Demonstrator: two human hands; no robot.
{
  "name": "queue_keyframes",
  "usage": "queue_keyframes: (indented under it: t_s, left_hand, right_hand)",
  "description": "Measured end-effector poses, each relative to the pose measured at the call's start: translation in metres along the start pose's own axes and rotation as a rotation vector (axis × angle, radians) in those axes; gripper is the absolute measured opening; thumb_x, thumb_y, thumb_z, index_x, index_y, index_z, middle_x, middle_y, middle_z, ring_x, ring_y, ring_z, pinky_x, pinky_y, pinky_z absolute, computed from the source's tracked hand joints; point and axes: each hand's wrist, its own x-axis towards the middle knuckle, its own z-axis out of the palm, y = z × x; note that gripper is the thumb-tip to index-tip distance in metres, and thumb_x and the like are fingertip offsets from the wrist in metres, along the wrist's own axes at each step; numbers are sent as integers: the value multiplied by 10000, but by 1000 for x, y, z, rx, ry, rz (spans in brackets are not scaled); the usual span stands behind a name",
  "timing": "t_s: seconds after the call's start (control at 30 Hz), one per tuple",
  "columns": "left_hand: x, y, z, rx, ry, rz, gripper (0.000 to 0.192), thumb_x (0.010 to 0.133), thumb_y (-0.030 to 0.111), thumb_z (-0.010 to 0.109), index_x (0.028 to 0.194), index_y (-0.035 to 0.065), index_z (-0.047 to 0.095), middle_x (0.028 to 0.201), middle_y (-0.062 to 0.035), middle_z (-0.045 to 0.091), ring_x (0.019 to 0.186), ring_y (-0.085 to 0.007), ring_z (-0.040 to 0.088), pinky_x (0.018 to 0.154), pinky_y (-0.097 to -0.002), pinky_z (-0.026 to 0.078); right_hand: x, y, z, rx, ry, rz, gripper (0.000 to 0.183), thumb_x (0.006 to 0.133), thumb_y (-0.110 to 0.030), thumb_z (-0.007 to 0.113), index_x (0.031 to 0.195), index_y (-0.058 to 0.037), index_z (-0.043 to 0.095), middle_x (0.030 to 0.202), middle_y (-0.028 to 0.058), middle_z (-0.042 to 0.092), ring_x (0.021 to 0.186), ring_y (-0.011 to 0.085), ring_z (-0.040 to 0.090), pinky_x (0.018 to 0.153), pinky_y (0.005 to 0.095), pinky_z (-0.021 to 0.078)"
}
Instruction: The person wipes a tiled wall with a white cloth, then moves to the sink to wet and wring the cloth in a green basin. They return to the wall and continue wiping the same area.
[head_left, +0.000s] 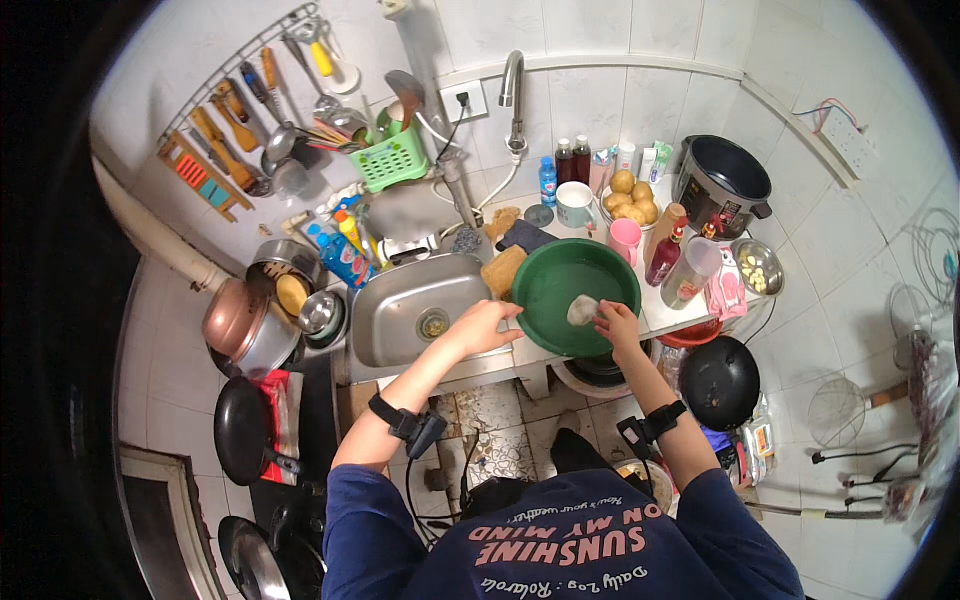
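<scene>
A round green plastic basin (536, 330) stands on the counter just right of the sink. It seems to hold some water. Over its inside, my right hand (619, 327) pinches a small pale greyish item (581, 310) between thumb and fingers. What this item is cannot be made out. At the basin's left rim is my left hand (484, 328), with thumb and forefinger apart and nothing between them. Its fingertips are at or very near the rim; contact is unclear. A tan sponge-like block (503, 271) lies against the basin's left side.
A steel sink (390, 330) is on the left, under a curved faucet (513, 97). Behind the basin are a teal-and-white mug (575, 206), a pink cup (625, 238) and a bowl of potatoes (630, 199). Sauce bottles (665, 255) and a rice cooker (724, 187) stand right.
</scene>
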Motion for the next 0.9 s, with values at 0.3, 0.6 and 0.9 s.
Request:
queue_keyframes:
  t_s: [0.3,0.6,0.9]
  left_hand:
    - [65,-47,34,-213,-68,-157,575,843,211,726,1336,-8,525,1140,-219,669,1078,-326,651,931,-399,513]
    - [136,-53,95,26,-220,45,597,813,134,713,1357,26,491,1250,-187,601,1173,-356,567,987,-423,469]
    - [167,-90,163,329,-215,-52,185,717,40,658,893,47,717,947,-176,674,904,-361,662,774,-455,549]
  right_hand:
    - [48,20,-1,-844,-253,-551,148,843,-106,639,968,-35,676,968,158,662,873,329,644,790,395,504]
    - [59,51,19,-981,-629,-529,278,771,-11,583,1036,-8,664,1145,195,637,1052,405,584,898,479,484]
    - [49,51,14,-1295,-535,-415,200,780,-44,569,957,1,652,1016,185,657,992,375,608,880,455,498]
